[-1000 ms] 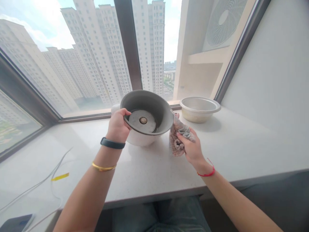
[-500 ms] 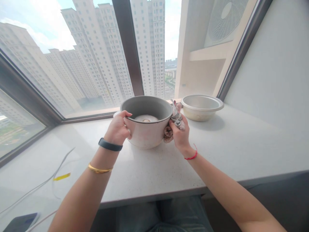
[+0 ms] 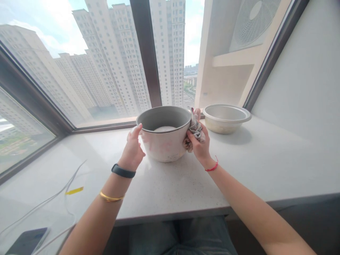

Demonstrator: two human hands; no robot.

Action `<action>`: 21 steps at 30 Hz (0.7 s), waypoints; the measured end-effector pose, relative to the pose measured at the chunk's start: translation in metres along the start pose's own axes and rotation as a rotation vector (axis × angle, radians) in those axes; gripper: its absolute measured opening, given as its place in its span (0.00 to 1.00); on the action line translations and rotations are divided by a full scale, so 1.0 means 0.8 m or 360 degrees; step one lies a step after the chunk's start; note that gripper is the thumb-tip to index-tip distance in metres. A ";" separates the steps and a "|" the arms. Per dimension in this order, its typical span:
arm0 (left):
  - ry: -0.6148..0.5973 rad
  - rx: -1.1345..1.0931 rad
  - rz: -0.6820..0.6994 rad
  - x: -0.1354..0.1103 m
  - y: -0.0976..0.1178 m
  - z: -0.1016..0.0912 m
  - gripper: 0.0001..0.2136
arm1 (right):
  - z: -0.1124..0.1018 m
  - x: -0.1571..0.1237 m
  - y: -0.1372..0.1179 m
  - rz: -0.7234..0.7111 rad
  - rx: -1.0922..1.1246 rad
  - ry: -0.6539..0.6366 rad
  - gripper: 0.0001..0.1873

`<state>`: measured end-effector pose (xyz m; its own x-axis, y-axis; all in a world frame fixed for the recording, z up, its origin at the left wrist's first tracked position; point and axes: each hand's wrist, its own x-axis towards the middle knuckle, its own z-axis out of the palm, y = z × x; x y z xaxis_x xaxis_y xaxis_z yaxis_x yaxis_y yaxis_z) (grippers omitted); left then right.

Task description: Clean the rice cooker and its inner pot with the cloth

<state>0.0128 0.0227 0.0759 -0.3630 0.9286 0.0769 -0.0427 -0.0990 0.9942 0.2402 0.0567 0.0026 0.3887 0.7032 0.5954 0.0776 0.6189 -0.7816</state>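
Note:
A white rice cooker body [image 3: 163, 147] with a grey inside stands on the white sill, faint pinkish marks on its front. Part of the pale round plate [image 3: 165, 129] at its bottom shows over the near rim. My left hand [image 3: 133, 150] is at the cooker's left side, thumb up against the rim, the other fingers curled and partly hidden. Bunched in my right hand [image 3: 199, 145] is a patterned cloth [image 3: 196, 129], pressed to the cooker's right outer wall.
Right of the cooker, a silver wide-rimmed inner pot [image 3: 225, 120] sits near the window. At the left lie a white cable [image 3: 62, 189] with a yellow tag [image 3: 74, 191] and a phone [image 3: 29, 241]. The sill [image 3: 180, 198] ends at a front edge near my legs.
My left thumb has drawn back from inside the rim to its outer edge. The cooker's front marks show more and its bottom plate less. The whole view has shifted slightly.

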 end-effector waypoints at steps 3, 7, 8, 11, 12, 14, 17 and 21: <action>0.0262 -0.0076 0.0051 0.007 -0.005 -0.006 0.29 | -0.002 -0.005 0.003 0.0030 -0.0062 -0.0011 0.27; 0.0109 -0.0017 0.0440 0.035 -0.001 -0.014 0.25 | -0.004 -0.005 0.004 0.0027 -0.0115 -0.0022 0.27; 0.0070 0.0027 0.0511 0.042 0.002 -0.015 0.23 | -0.005 -0.005 0.004 0.0028 -0.0126 -0.0032 0.27; -0.0021 0.0204 0.0695 0.058 0.010 -0.017 0.19 | -0.005 -0.006 0.004 0.0039 -0.0126 -0.0063 0.27; -0.0062 0.0251 0.0735 0.060 0.011 -0.017 0.19 | -0.005 -0.007 0.005 0.0038 -0.0107 -0.0068 0.27; -0.0150 0.0303 0.0749 0.063 0.010 -0.015 0.19 | -0.004 -0.010 0.006 0.0012 -0.0072 -0.0067 0.27; -0.0216 0.0404 0.0761 0.062 0.005 -0.013 0.20 | -0.001 -0.018 0.008 -0.0087 -0.0152 -0.0082 0.27; -0.0206 0.0600 0.0857 0.062 0.002 -0.014 0.17 | 0.005 -0.038 0.007 -0.0405 -0.0465 -0.0134 0.30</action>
<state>-0.0155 0.0644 0.0808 -0.1271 0.8222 0.5549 0.4497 -0.4508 0.7710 0.2249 0.0403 -0.0193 0.2473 0.5739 0.7807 0.4247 0.6600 -0.6197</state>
